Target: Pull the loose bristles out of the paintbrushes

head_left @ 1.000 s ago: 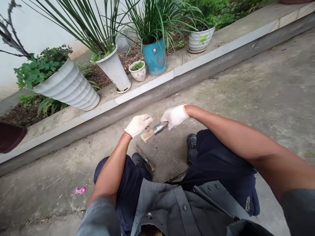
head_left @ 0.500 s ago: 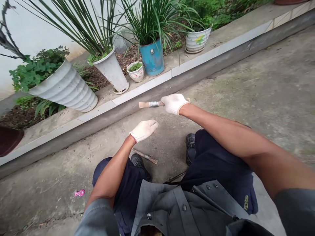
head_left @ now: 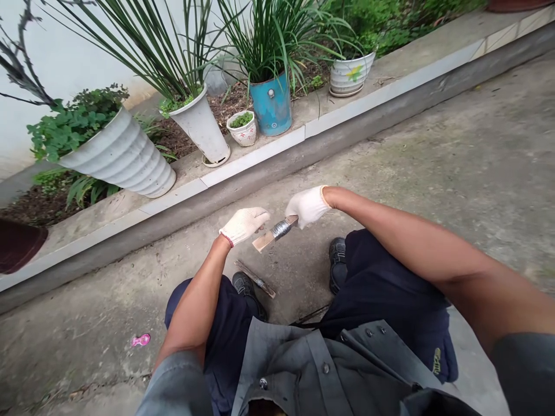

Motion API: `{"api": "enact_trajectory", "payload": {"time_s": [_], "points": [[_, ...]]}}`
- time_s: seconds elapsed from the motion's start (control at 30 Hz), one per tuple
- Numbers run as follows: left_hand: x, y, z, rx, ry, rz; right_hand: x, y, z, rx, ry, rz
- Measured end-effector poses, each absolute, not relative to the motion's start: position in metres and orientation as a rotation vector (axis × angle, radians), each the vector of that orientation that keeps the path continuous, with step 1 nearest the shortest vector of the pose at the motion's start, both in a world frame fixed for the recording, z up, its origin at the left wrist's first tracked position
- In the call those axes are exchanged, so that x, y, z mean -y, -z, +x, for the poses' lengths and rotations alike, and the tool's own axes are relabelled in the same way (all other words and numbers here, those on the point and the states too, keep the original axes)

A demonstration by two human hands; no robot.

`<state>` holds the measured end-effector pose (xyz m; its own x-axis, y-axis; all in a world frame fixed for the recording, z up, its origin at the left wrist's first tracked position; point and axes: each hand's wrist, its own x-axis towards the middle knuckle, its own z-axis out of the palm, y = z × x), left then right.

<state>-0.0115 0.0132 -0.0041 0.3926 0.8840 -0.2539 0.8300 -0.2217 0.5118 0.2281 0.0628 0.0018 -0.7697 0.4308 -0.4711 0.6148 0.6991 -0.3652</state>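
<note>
In a white knit glove, my right hand (head_left: 307,207) is closed around a flat piece of wood (head_left: 263,241) wound with silvery wire (head_left: 283,227). The bare end of the wood points down and left, toward my other hand. My left hand (head_left: 245,224), gloved too, has its fingers pinched together just left of the wood; what lies between them is too small to make out. Below it, a second wooden piece (head_left: 255,278) with a dark wrapped band lies on the concrete beside my left shoe (head_left: 245,286).
A low tiled ledge (head_left: 254,160) runs diagonally ahead, bearing a ribbed white pot (head_left: 125,156), a tall white pot (head_left: 203,130), a small flowered pot (head_left: 243,133), a blue bucket (head_left: 272,107) and a striped pot (head_left: 352,75). A pink item (head_left: 141,340) lies on the ground at left.
My right hand has moved down with the wire-wound wood, whose bare end has swung downward. My left hand has shifted slightly left and up.
</note>
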Motion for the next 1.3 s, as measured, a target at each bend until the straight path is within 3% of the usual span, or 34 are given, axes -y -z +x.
{"api": "enact_trajectory", "payload": {"time_s": [0.17,0.5,0.63,0.8,1.0,1.3], "points": [[-0.007,0.005,-0.001,-1.367,-0.236,1.928,-0.066,-0.013,0.229,-2.735,0.846,1.068],[0.0,0.019,0.008,-1.358,-0.083,1.911,-0.086,-0.006,0.221,-2.538,0.338,1.82],[0.002,0.014,0.008,-1.356,-0.083,1.968,-0.088,0.006,0.221,-2.4,0.245,1.681],[-0.007,0.005,-0.005,-1.457,-0.097,2.212,-0.077,0.019,0.22,-2.402,0.35,1.173],[-0.008,0.004,-0.011,-1.464,-0.137,2.149,-0.066,0.005,0.23,-2.527,0.753,0.696],[-0.005,0.019,0.004,-1.404,-0.247,1.93,-0.073,-0.014,0.222,-2.793,0.824,1.352]]}}
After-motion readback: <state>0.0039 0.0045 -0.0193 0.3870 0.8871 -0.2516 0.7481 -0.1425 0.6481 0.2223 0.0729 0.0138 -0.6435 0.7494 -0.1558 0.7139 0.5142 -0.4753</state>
